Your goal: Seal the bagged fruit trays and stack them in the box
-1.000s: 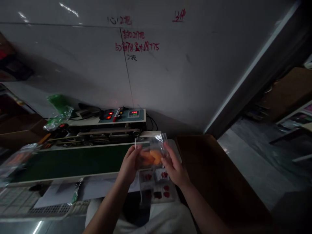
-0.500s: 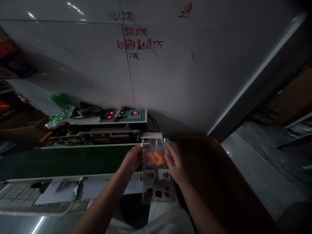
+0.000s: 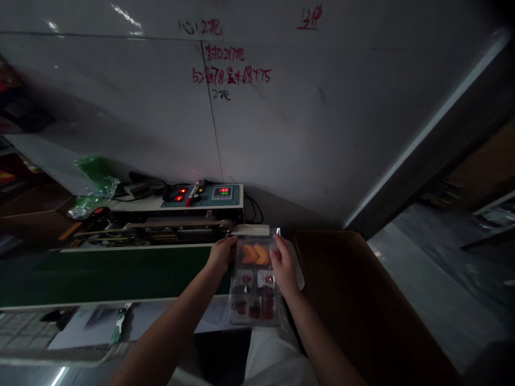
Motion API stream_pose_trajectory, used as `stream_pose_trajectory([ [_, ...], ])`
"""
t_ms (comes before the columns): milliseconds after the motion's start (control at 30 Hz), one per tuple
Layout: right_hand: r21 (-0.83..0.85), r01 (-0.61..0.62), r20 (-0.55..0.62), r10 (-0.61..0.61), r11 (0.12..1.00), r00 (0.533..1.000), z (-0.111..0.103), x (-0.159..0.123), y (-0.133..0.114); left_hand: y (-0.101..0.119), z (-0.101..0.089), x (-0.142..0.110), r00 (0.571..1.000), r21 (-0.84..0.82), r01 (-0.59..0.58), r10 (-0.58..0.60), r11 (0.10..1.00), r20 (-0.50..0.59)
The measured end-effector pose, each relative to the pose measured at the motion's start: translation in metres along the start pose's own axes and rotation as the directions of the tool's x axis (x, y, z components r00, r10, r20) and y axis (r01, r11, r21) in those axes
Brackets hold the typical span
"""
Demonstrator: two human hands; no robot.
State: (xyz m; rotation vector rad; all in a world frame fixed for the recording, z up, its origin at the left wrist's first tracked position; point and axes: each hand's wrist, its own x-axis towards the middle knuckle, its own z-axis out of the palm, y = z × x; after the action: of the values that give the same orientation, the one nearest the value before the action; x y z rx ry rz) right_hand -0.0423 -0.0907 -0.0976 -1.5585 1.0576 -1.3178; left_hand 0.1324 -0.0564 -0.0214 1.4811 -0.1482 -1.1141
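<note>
Between my two hands is a clear plastic bag [image 3: 254,294] with a compartment tray inside. Orange pieces lie at its far end, small white packets in the middle and dark red pieces nearest me. My left hand [image 3: 222,254] pinches the bag's upper left edge. On the upper right edge, my right hand [image 3: 285,262] has its fingers closed on the plastic. The bag's top edge lies close to the right end of a sealing machine [image 3: 177,231], by a pale flat guide [image 3: 251,230].
A green conveyor belt [image 3: 120,273] runs left along the machine. A red-capped marker [image 3: 193,194] rests on its lit control panel [image 3: 222,193]. Below are papers, keys [image 3: 120,321] and a white basket [image 3: 24,338]. A large brown box [image 3: 346,300] stands at right, before the wall [image 3: 289,134].
The bag has shifted a little left and lies flatter, its top edge nearer the machine's entry. Both hands keep hold of its upper edges, and the view has tilted slightly.
</note>
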Motion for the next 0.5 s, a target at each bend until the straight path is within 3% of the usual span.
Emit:
stream_pose_trajectory([
  [200,-0.031,0.016,0.014,-0.016,0.999,1.0,0.02,0.006,0.0,0.003,-0.008,0.007,0.996,0.002,-0.058,0.058,0.998,-0.072],
  [333,-0.112,0.04,-0.024,-0.043,0.993,0.999,0.038,0.005,0.0,0.007,-0.022,0.01,0.992,0.022,-0.089,0.09,0.996,-0.09],
  [500,-0.116,0.013,0.015,-0.011,0.993,1.0,0.061,0.0,-0.003,0.015,-0.043,0.01,0.988,0.034,-0.119,0.122,0.992,-0.099],
])
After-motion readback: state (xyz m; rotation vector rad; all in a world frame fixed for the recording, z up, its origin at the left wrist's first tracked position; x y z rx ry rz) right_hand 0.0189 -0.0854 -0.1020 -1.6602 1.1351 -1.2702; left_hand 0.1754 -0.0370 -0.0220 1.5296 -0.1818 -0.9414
